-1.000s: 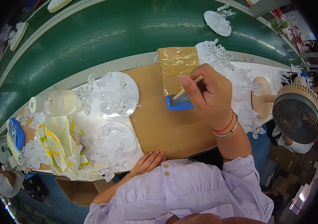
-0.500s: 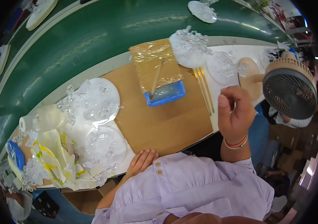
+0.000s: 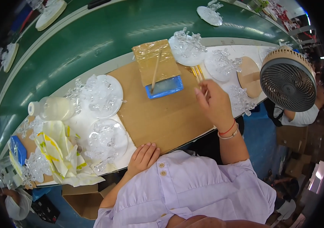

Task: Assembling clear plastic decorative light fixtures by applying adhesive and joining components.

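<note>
My left hand point(image 3: 143, 157) lies flat with its fingers out on the near edge of a brown cardboard sheet point(image 3: 162, 125). Over the sheet's right side, my right hand point(image 3: 216, 104) is curled, thumb and fingers bent close together. It covers the handles of several thin brushes point(image 3: 197, 71) with gold ferrules; whether it grips them is hidden. Further back, a box wrapped in clear film and cardboard point(image 3: 156, 62) has a blue-edged tray end point(image 3: 165, 87). A single wooden brush point(image 3: 156, 72) rests slanted across it.
White discs with clear plastic pieces point(image 3: 103, 97) stand left and behind, beside a bottle point(image 3: 55, 108) and a crumpled yellow-marked cloth point(image 3: 61, 148). A desk fan point(image 3: 289, 79) stands at right. Beyond runs a green conveyor belt point(image 3: 131, 22) carrying another disc point(image 3: 209, 15). Other people sit nearby.
My right hand has moved left and down from above the table's right side to the brush handles. My left hand stays on the cardboard edge. The view has shifted slightly.
</note>
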`<action>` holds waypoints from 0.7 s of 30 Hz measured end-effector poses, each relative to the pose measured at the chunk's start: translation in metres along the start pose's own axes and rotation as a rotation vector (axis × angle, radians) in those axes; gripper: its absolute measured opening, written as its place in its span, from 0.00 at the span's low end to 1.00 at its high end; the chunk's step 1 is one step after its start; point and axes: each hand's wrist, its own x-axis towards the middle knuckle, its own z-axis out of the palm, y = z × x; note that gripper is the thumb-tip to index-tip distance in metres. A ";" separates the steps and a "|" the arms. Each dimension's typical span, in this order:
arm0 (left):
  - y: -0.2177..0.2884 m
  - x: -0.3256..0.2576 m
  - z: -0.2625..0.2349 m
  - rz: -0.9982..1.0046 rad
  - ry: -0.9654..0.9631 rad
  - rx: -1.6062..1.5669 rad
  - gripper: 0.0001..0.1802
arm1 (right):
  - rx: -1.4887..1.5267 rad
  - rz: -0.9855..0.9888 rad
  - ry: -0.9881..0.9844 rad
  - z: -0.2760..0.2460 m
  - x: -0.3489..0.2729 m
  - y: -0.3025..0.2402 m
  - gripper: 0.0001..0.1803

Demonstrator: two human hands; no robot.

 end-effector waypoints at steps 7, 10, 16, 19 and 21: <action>-0.003 0.001 0.002 0.006 0.037 0.012 0.12 | 0.650 -0.058 -0.086 0.025 0.070 -0.051 0.10; -0.001 0.001 -0.002 -0.017 0.003 0.010 0.12 | 0.574 -0.151 -0.157 0.027 0.077 -0.070 0.10; -0.004 -0.002 0.001 0.012 -0.034 0.070 0.13 | 0.538 -0.286 -0.194 0.038 0.088 -0.077 0.13; -0.004 -0.006 0.005 0.024 -0.039 0.124 0.14 | 0.506 -0.266 -0.193 0.030 0.088 -0.077 0.16; -0.003 -0.005 0.003 0.022 -0.067 0.112 0.14 | 0.512 -0.249 -0.169 0.019 0.086 -0.071 0.18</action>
